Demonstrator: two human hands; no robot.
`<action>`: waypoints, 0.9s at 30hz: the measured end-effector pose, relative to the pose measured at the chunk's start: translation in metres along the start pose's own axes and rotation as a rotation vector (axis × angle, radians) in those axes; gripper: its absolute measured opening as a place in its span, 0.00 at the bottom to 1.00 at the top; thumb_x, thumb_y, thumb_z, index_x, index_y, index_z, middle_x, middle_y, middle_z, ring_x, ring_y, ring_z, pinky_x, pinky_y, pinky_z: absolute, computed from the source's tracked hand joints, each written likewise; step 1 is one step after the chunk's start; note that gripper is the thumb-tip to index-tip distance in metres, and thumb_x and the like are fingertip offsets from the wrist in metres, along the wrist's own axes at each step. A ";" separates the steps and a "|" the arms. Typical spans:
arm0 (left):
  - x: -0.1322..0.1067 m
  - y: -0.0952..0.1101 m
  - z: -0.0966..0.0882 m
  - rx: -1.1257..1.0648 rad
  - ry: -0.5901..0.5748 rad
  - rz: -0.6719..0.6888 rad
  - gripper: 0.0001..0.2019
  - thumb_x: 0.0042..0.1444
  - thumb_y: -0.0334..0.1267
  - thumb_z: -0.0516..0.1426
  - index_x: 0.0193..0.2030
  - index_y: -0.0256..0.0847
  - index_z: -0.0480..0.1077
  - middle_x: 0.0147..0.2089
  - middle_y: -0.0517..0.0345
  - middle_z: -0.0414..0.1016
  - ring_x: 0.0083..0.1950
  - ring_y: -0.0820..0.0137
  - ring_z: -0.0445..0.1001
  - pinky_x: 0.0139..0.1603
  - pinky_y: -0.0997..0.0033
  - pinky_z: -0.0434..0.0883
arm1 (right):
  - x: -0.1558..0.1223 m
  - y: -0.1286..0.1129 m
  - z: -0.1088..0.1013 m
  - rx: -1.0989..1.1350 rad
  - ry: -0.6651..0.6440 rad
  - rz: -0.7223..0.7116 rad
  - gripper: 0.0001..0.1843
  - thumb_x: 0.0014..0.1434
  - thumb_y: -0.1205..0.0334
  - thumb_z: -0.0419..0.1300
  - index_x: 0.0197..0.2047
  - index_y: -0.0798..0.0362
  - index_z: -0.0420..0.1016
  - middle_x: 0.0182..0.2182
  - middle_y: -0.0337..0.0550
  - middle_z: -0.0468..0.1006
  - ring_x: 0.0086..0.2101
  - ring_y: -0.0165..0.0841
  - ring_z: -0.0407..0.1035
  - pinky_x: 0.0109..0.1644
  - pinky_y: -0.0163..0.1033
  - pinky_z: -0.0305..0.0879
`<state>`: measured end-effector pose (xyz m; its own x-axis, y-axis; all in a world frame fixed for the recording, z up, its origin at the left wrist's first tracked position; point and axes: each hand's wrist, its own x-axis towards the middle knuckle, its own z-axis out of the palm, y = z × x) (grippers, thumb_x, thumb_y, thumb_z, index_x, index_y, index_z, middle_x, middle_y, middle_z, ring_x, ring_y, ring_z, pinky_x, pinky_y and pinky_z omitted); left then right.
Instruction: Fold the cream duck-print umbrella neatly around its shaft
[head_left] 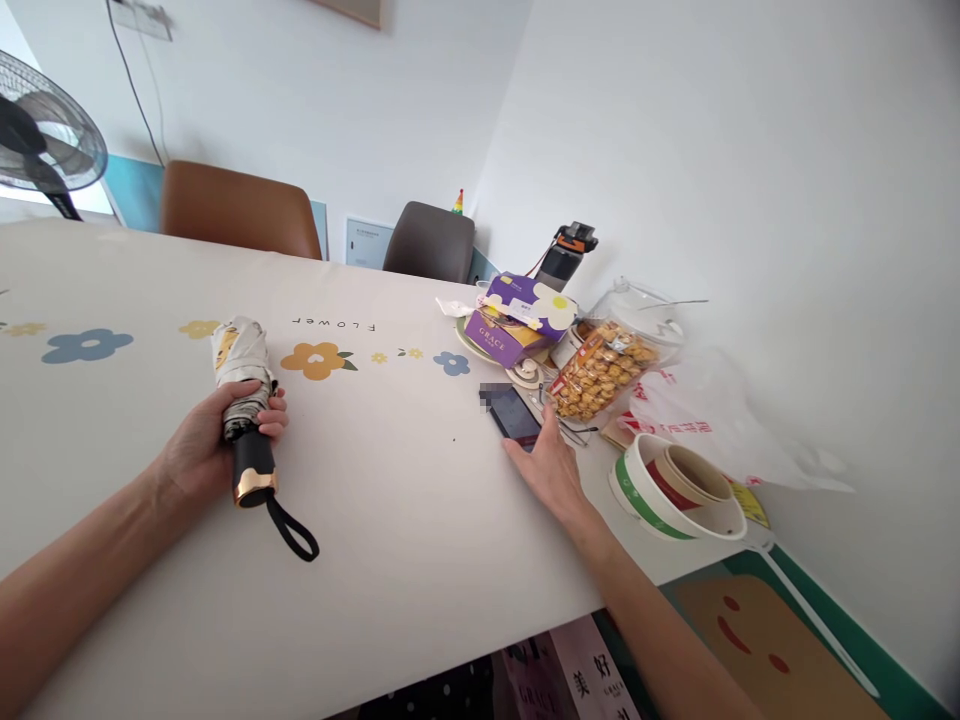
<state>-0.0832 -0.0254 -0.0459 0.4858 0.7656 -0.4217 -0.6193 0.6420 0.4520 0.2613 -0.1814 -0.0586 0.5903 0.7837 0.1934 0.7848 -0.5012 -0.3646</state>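
My left hand (217, 430) is wrapped around a folded compact umbrella (241, 350). Its pale, patterned canopy points away from me. The black handle with a gold-coloured band (253, 460) and a black wrist strap (300, 535) points towards me. On the right, my right hand (551, 465) grips the near end of a dark smartphone (514, 414), thumb on one side and fingers on the other. The phone is at the tabletop; part of its far end is blurred out. Just beyond are thin-framed glasses (577, 432), partly hidden by my fingers.
Crowding the table's right side are a purple box (506, 335), a clear jar of caramel-coloured snacks (600, 370), a plastic bag (712, 415) and a white-and-green bowl (637, 485) holding a paper cup. Two chairs, brown (240, 210) and grey (431, 240), stand behind the flower-printed table (390, 540).
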 end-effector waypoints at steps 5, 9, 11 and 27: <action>0.001 0.000 0.001 0.002 0.000 0.001 0.09 0.52 0.26 0.51 0.41 0.32 0.59 0.30 0.59 0.60 0.23 0.81 0.60 0.18 0.81 0.66 | 0.007 0.007 0.004 -0.026 0.017 0.010 0.44 0.52 0.53 0.54 0.65 0.65 0.42 0.59 0.64 0.58 0.56 0.52 0.57 0.54 0.54 0.56; 0.002 -0.001 0.001 0.003 -0.018 0.007 0.09 0.52 0.26 0.51 0.41 0.32 0.60 0.29 0.59 0.59 0.23 0.81 0.60 0.18 0.81 0.66 | 0.011 0.013 0.007 -0.044 0.035 0.012 0.43 0.53 0.52 0.53 0.65 0.65 0.42 0.60 0.63 0.57 0.57 0.51 0.56 0.55 0.53 0.55; 0.002 -0.001 0.000 0.002 -0.021 0.008 0.09 0.52 0.26 0.51 0.41 0.32 0.59 0.30 0.59 0.59 0.23 0.81 0.60 0.18 0.80 0.66 | 0.011 0.015 0.007 -0.038 0.038 0.011 0.43 0.53 0.51 0.53 0.65 0.65 0.43 0.60 0.63 0.56 0.58 0.50 0.55 0.56 0.52 0.55; 0.000 -0.005 0.001 0.066 0.006 0.078 0.09 0.50 0.26 0.53 0.40 0.31 0.63 0.30 0.57 0.61 0.24 0.80 0.60 0.20 0.80 0.67 | -0.032 -0.084 0.011 0.305 -0.090 -0.390 0.18 0.61 0.54 0.46 0.25 0.53 0.65 0.25 0.44 0.73 0.31 0.34 0.69 0.44 0.42 0.61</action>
<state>-0.0794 -0.0280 -0.0472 0.4340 0.8134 -0.3875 -0.6131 0.5817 0.5345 0.1740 -0.1600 -0.0445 0.2354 0.9264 0.2938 0.8449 -0.0457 -0.5329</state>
